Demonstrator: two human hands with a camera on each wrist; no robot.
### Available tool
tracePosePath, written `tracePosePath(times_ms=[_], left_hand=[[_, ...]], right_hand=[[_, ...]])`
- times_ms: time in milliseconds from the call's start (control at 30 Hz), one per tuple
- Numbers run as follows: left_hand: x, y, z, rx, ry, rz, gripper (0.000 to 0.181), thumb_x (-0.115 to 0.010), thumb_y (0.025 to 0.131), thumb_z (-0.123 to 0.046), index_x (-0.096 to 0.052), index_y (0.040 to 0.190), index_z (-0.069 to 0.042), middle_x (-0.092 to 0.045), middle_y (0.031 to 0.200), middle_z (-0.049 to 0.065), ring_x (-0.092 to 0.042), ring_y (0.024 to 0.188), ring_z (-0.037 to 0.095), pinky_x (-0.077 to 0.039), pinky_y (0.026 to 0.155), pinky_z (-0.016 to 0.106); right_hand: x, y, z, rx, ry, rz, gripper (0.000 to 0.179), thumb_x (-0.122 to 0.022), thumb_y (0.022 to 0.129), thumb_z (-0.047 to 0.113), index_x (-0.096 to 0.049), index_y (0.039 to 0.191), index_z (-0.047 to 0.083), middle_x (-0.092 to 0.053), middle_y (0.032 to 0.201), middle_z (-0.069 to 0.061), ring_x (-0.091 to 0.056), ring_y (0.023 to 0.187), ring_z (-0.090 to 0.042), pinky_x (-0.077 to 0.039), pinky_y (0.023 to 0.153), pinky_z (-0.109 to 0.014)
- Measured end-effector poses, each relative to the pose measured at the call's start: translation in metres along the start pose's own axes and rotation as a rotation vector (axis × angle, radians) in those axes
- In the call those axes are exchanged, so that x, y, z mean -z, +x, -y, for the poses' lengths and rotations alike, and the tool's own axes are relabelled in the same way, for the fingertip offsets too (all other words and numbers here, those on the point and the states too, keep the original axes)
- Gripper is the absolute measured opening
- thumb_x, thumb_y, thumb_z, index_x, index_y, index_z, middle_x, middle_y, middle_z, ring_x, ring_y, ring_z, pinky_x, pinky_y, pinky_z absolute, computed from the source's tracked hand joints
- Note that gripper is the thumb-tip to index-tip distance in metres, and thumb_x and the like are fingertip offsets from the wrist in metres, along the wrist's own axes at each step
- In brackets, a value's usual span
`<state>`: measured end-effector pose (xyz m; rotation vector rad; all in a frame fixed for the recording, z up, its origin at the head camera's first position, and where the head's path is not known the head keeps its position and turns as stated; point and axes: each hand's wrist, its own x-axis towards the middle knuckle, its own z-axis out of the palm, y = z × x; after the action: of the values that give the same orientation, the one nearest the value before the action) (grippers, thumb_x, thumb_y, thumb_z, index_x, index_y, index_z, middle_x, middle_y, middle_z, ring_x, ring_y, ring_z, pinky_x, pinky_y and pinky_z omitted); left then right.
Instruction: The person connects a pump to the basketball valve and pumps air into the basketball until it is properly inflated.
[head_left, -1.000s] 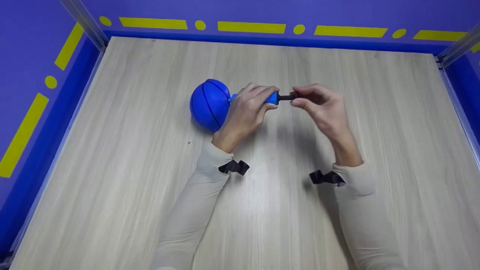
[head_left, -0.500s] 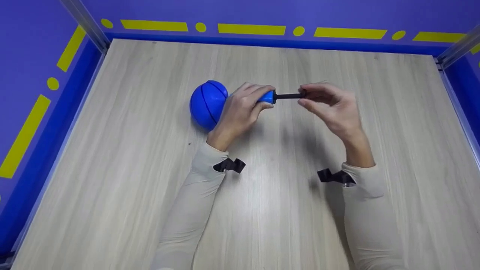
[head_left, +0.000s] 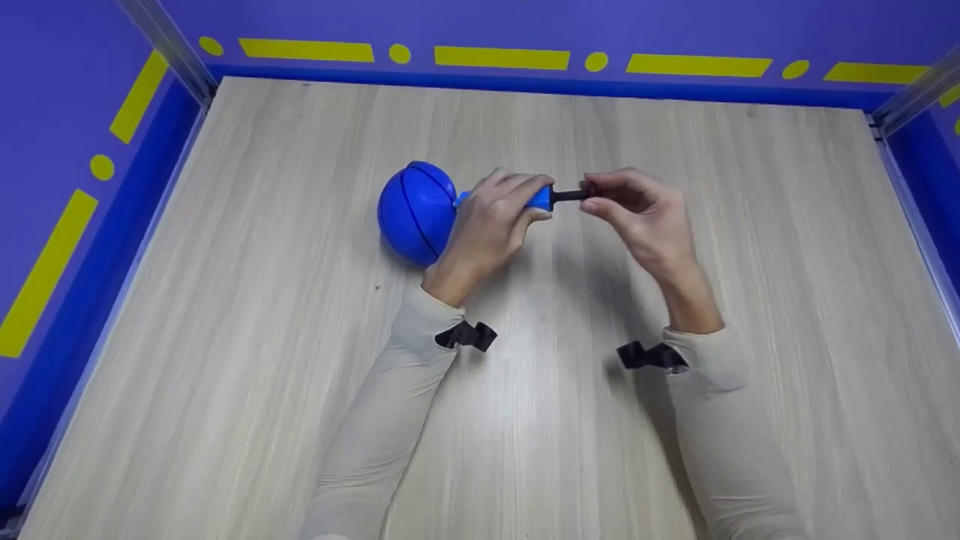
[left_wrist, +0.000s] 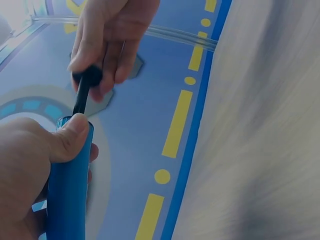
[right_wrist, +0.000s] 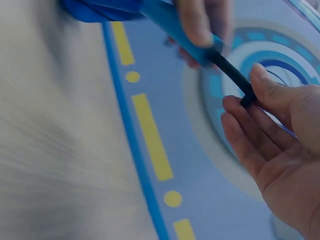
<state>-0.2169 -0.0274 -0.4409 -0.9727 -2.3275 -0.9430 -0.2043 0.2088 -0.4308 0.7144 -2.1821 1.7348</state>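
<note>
A blue ball (head_left: pixel 415 214) with black seam lines is at the left end of a blue hand pump (head_left: pixel 540 198). My left hand (head_left: pixel 491 221) grips the pump's barrel, hiding much of it from above; in the left wrist view the thumb lies along the barrel's (left_wrist: pixel 69 190) upper end. Out of the barrel sticks a black plunger rod (head_left: pixel 568 195), part of its length showing. The thumb and fingertips of my right hand (head_left: pixel 652 229) pinch the rod's black end knob (left_wrist: pixel 89 75). Pump and rod lie roughly level, pointing right.
Beneath the hands is a pale wood-grain table (head_left: pixel 247 300). Blue-purple panels (head_left: pixel 525 26) with yellow dashes and dots stand along its back and sides, joined by metal corner posts (head_left: pixel 172 49). Black straps (head_left: pixel 466 335) stick out from both sleeve cuffs.
My right hand first pulls the plunger rod out to the right, then moves back left, so less rod shows now than half a second ago. My left hand shifts slightly with it.
</note>
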Motion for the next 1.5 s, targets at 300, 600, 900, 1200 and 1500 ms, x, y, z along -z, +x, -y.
tracePosePath(times_ms=[300, 600, 900, 1200, 1500], left_hand=[[-0.001, 0.0, 0.001, 0.02, -0.06, 0.017, 0.036, -0.071, 0.101, -0.025, -0.073, 0.13, -0.002, -0.075, 0.125, 0.01, -0.066, 0.113, 0.027, -0.053, 0.1, 0.035], [0.008, 0.001, 0.01, 0.051, -0.041, -0.011, 0.036, -0.069, 0.103, -0.026, -0.073, 0.13, -0.002, -0.074, 0.126, 0.012, -0.066, 0.112, 0.028, -0.053, 0.1, 0.034], [0.006, 0.002, 0.005, 0.047, -0.029, -0.012, 0.036, -0.069, 0.103, -0.024, -0.072, 0.13, 0.0, -0.074, 0.126, 0.014, -0.065, 0.112, 0.029, -0.052, 0.101, 0.034], [-0.005, 0.002, -0.005, 0.029, -0.068, 0.001, 0.036, -0.069, 0.104, -0.022, -0.071, 0.131, 0.002, -0.074, 0.126, 0.014, -0.065, 0.113, 0.029, -0.051, 0.102, 0.034], [0.002, 0.001, 0.003, 0.034, -0.128, 0.019, 0.038, -0.068, 0.104, -0.025, -0.071, 0.132, 0.0, -0.073, 0.129, 0.013, -0.064, 0.116, 0.027, -0.049, 0.103, 0.03]], right_hand=[[-0.006, -0.001, -0.001, 0.011, 0.005, 0.033, 0.029, -0.078, 0.093, -0.009, -0.074, 0.121, -0.007, -0.075, 0.112, -0.018, -0.074, 0.102, -0.023, -0.059, 0.09, -0.032], [0.039, -0.005, 0.015, -0.01, -0.027, -0.086, 0.028, -0.077, 0.09, -0.014, -0.073, 0.118, -0.012, -0.076, 0.113, -0.019, -0.073, 0.098, -0.02, -0.058, 0.088, -0.025], [0.034, -0.001, 0.012, -0.01, 0.068, -0.109, 0.026, -0.076, 0.089, -0.018, -0.072, 0.115, -0.016, -0.075, 0.112, -0.022, -0.074, 0.097, -0.022, -0.059, 0.086, -0.025], [-0.008, 0.002, 0.0, 0.005, 0.062, -0.017, 0.025, -0.077, 0.09, -0.014, -0.072, 0.114, -0.014, -0.072, 0.11, -0.027, -0.074, 0.099, -0.022, -0.06, 0.088, -0.031], [0.002, 0.0, 0.007, 0.046, -0.047, 0.035, 0.031, -0.078, 0.092, -0.009, -0.072, 0.123, -0.007, -0.074, 0.115, -0.016, -0.073, 0.102, -0.021, -0.058, 0.092, -0.03]])
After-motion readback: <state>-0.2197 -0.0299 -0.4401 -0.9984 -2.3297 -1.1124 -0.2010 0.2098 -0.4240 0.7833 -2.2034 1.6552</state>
